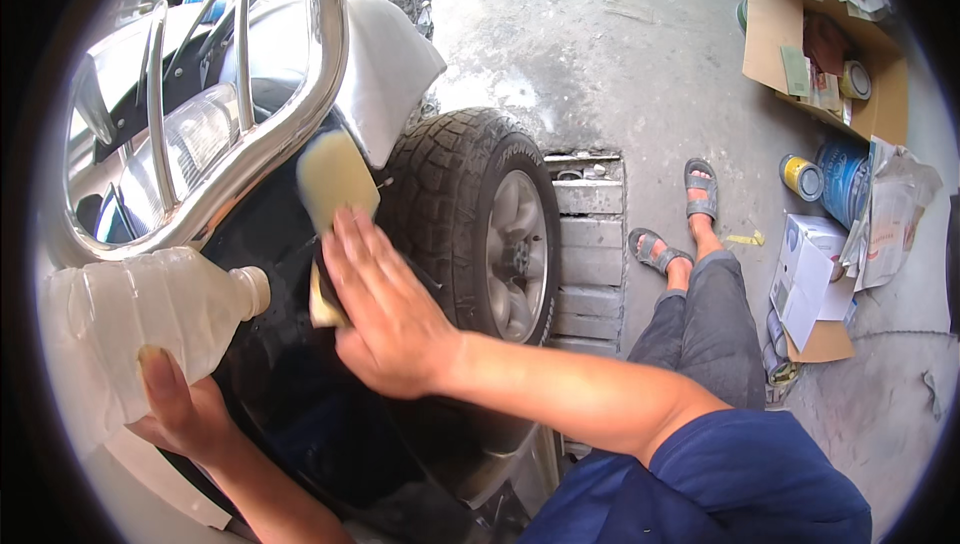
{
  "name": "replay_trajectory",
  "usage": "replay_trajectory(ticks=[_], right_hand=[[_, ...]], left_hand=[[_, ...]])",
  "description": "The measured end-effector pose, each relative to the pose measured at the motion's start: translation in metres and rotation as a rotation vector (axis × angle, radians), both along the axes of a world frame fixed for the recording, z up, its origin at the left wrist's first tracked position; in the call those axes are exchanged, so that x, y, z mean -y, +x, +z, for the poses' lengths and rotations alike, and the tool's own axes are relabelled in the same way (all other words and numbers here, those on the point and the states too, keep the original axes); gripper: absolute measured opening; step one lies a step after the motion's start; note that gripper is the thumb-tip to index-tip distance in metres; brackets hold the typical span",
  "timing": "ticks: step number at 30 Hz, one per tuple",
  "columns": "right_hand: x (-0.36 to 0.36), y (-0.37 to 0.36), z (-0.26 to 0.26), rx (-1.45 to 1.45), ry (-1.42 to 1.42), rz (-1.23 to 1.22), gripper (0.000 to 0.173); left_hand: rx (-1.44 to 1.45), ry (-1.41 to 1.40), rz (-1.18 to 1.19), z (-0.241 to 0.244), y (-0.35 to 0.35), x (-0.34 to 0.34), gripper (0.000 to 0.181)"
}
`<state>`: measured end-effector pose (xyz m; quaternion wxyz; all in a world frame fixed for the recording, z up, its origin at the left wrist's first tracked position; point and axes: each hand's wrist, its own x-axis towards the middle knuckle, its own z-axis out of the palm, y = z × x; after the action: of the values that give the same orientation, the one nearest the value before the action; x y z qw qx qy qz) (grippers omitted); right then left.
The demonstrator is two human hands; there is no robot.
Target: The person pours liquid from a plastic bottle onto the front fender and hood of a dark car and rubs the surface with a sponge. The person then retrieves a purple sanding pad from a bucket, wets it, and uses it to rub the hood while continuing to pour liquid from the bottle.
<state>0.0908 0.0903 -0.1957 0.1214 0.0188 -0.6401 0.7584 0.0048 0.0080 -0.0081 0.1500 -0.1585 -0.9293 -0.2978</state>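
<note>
My left hand [184, 405] grips a clear, ribbed plastic bottle [142, 311], tilted with its neck toward the dark painted vehicle panel [255, 349]. The bottle's opening faces right. Flat against the panel, my right hand [397, 319] presses a thin yellow-edged pad [325, 304], mostly hidden beneath the palm; the fingers are slightly blurred. Just beyond my fingertips is a smooth, pale yellow patch [337, 173] on the dark surface, possibly body filler. A chrome bull bar [326, 41] curves above the bottle.
A treaded tyre [450, 221] with a silver wheel stands right of the panel, beside a slatted floor drain [589, 244]. An open cardboard box [772, 41], paint tins [802, 176], a blue bucket [844, 176] and a white carton [814, 266] line the right side.
</note>
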Motion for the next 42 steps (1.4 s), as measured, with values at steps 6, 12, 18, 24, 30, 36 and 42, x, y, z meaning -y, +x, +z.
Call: replay_trajectory(ticks=[6, 12, 18, 24, 30, 36, 42], right_hand=[[0.009, -0.061, -0.012, 0.136, -0.011, -0.052, 0.067], [0.008, -0.064, -0.001, 0.235, -0.038, -0.017, 0.067], [0.005, -0.039, 0.004, 0.186, -0.024, 0.032, 0.071], [0.005, -0.092, -0.001, 0.287, -0.051, 0.046, 0.07], [0.003, -0.073, 0.001, 0.286, -0.073, 0.039, 0.07], [0.003, -0.059, -0.001, 0.234, -0.063, 0.031, 0.07], [0.002, -0.099, -0.008, 0.298, -0.032, 0.089, 0.071]], left_hand=[[0.002, -0.013, -0.018, -0.003, -0.002, -0.002, 0.066], [0.021, -0.009, 0.024, -0.002, -0.002, -0.009, 0.076], [0.014, -0.012, 0.018, -0.002, 0.001, -0.003, 0.07], [0.017, -0.001, -0.012, -0.002, -0.001, 0.0, 0.067], [0.012, -0.002, -0.015, -0.003, -0.001, -0.004, 0.068], [-0.007, -0.014, -0.027, -0.003, 0.001, -0.003, 0.068], [0.015, -0.022, 0.003, -0.004, -0.001, -0.008, 0.075]])
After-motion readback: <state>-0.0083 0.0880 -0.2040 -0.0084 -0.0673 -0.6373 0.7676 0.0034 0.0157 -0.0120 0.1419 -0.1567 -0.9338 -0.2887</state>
